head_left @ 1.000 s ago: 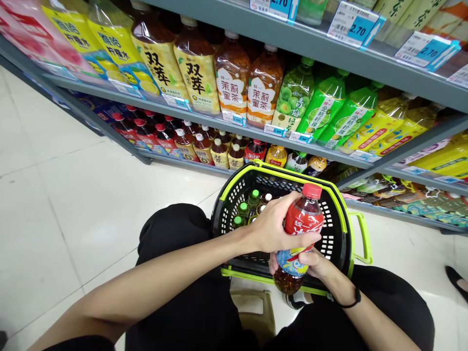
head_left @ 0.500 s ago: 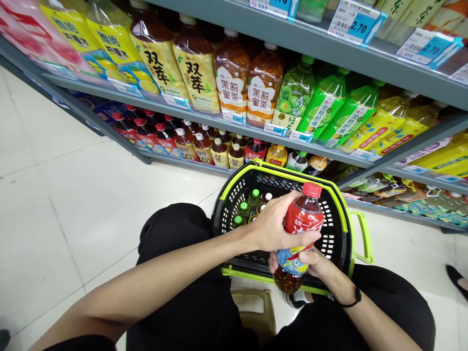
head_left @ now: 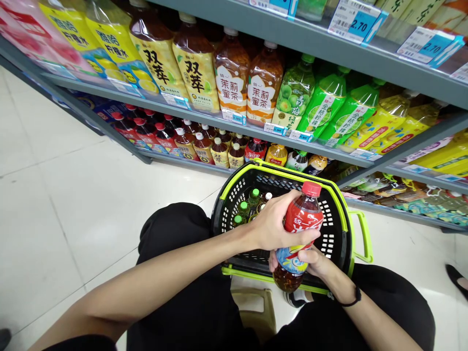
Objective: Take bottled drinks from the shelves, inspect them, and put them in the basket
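A bottle of dark iced tea [head_left: 304,219], with a red cap and a red and blue label, is held tilted above the basket. My left hand [head_left: 276,222] is closed around its upper half, thumb across the label. Lower down, my right hand [head_left: 310,261] wraps the bottle near its base; part of its fingers is hidden behind it. Beneath both hands stands a black shopping basket [head_left: 241,178] with lime-green trim. Inside it are several small bottles [head_left: 244,208] with green or white caps, partly covered by my left hand and forearm.
A grey shelf unit [head_left: 204,117] lined with drink bottles runs across the back, price tags along its edges. Small bottles [head_left: 164,136] fill its bottom level. Between my legs is a beige stool [head_left: 270,307]. Someone's dark shoe [head_left: 457,280] shows at the right edge.
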A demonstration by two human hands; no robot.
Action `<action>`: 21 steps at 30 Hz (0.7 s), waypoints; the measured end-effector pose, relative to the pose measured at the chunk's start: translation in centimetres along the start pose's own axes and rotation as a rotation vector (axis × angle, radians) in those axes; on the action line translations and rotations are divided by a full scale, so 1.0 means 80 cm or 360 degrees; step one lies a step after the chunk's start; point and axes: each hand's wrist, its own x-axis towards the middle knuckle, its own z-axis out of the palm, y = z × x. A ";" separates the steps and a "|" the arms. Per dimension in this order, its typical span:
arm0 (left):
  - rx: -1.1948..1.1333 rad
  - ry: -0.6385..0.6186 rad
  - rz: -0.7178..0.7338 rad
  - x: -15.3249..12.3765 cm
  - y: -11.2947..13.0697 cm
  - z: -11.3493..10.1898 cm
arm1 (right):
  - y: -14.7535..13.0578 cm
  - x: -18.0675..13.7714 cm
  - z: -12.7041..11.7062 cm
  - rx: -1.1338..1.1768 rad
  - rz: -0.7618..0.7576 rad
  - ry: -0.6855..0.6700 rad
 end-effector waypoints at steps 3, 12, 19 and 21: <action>0.0012 0.0006 0.0005 0.000 0.000 -0.001 | 0.001 0.000 0.002 0.0020 -0.0003 0.0016; -0.0258 0.0221 -0.0464 0.017 -0.015 -0.015 | -0.021 0.010 0.008 0.0292 -0.0023 0.0251; -0.0717 0.0720 -0.0725 0.048 -0.034 -0.045 | -0.050 0.006 0.013 0.0383 -0.0282 0.0360; -0.0791 0.0648 -0.0797 0.051 -0.035 -0.053 | -0.046 0.004 0.012 0.0225 -0.0372 0.0480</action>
